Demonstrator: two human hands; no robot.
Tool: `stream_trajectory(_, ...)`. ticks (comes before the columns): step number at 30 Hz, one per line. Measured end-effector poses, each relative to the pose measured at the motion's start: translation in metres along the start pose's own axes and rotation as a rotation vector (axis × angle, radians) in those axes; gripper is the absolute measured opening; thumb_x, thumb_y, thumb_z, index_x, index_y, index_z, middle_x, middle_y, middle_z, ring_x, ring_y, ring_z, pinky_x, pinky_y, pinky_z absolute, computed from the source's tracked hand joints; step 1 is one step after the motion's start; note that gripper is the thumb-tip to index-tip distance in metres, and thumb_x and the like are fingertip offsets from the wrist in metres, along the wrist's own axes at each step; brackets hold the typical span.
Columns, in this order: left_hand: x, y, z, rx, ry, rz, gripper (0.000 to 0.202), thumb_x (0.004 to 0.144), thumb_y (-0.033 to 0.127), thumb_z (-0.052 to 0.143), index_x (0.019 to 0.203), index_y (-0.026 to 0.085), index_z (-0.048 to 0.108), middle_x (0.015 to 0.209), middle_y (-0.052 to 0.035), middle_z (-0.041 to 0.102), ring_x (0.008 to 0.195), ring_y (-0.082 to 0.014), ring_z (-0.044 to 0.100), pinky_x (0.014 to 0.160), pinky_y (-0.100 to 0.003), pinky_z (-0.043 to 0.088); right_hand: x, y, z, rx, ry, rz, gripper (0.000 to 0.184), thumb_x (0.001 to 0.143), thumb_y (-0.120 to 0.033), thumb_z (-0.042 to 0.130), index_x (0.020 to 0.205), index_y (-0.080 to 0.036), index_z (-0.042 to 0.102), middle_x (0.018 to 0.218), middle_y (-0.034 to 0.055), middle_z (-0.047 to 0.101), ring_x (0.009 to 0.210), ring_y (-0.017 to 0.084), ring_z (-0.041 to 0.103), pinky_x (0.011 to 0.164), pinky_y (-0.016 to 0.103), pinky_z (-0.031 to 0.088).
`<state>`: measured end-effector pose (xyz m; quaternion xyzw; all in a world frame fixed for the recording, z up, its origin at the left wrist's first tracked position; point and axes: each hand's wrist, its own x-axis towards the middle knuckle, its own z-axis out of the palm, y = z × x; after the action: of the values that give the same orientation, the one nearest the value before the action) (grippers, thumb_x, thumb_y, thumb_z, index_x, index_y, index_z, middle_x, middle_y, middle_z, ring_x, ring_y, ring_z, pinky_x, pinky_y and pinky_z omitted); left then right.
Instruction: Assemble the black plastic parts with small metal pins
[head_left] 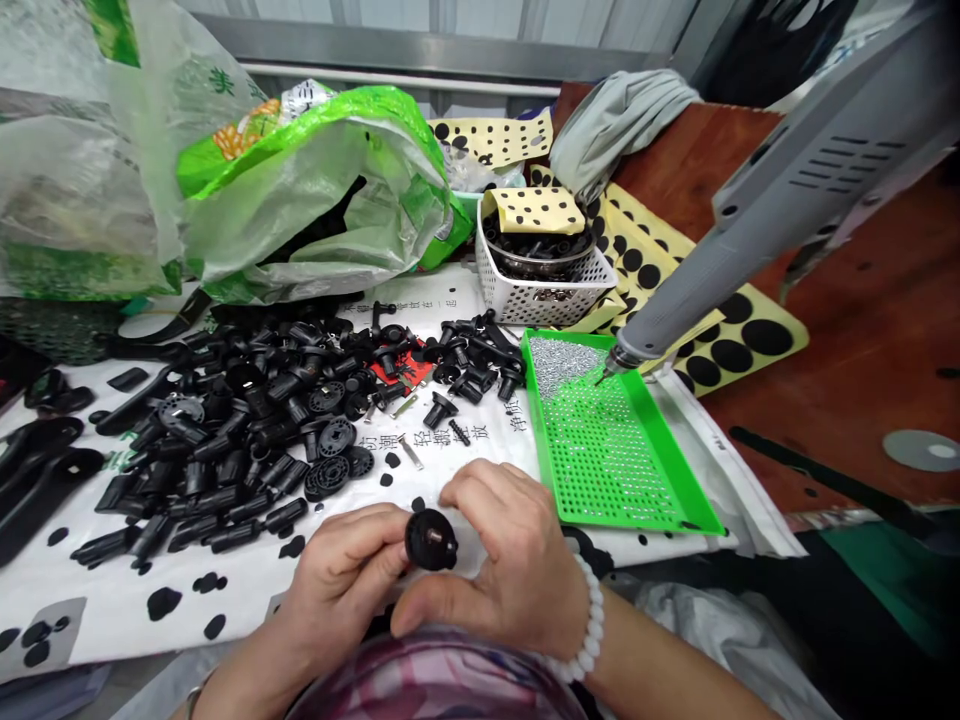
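Observation:
Between the thumb and fingers of my left hand [341, 575] is a round black plastic part [431, 540], its dished face turned up with a small metallic piece at the centre. My right hand [502, 560] curves around its right side, thumb and fingers apart; no grip on the part shows. To the left lies a heap of black plastic parts [225, 430], mostly short cylinders and discs. A green perforated tray [630, 450] of small silver screws [562, 365] stands right of my hands. A grey electric screwdriver [675, 290] slants over it, bit above the screws.
Green and clear plastic bags [322, 190] bulge at the back left. Behind the tray, a white basket [540, 295] holds a bowl of dark parts. Yellow sheets with black round stickers [735, 340] lean at the right. Black dots [163, 602] lie scattered on the white sheet [255, 600].

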<state>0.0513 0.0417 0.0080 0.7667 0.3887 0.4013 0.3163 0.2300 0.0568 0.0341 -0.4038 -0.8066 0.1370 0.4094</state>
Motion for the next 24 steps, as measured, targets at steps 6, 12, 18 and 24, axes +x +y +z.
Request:
stream_trajectory(6,-0.002,-0.003,-0.002,-0.024,-0.006,0.008,0.014,0.087,0.013,0.050,0.080,0.021,0.059,0.062,0.0045,0.057,0.057,-0.0090,0.056,0.057,-0.017,0.043,0.004,0.006,-0.019,0.138,-0.344,-0.257,0.039,0.092,-0.030,0.042,0.124,-0.009,0.049,0.120,0.0164,0.055,0.102,0.023,0.054,0.085,0.037,0.045)
stream_trajectory(12,-0.006,-0.005,0.000,-0.044,-0.021,-0.035,0.012,0.088,0.015,0.051,0.084,0.021,0.061,0.065,0.0034,0.060,0.060,-0.0101,0.057,0.059,-0.018,0.044,0.007,0.007,-0.013,0.177,-0.310,-0.183,0.035,0.088,-0.043,0.053,0.100,-0.010,0.058,0.084,0.0088,0.063,0.076,0.020,0.057,0.068,0.033,0.044)
stream_trajectory(18,-0.004,-0.002,0.002,-0.003,0.045,-0.022,0.013,0.088,0.016,0.050,0.086,0.022,0.062,0.067,0.0024,0.063,0.059,-0.0098,0.060,0.057,-0.017,0.044,0.003,-0.004,-0.002,0.189,-0.058,0.022,0.051,0.077,-0.064,0.057,0.080,-0.013,0.057,0.064,0.0013,0.054,0.056,0.014,0.048,0.055,0.028,0.039)
stream_trajectory(24,0.001,0.002,0.006,0.057,0.118,0.012,0.014,0.087,0.015,0.050,0.085,0.020,0.064,0.065,0.0014,0.064,0.059,-0.0110,0.062,0.056,-0.018,0.046,-0.006,-0.009,0.008,0.189,-0.011,0.129,0.047,0.081,-0.062,0.054,0.084,-0.015,0.055,0.065,-0.0002,0.052,0.055,0.013,0.048,0.054,0.026,0.041)
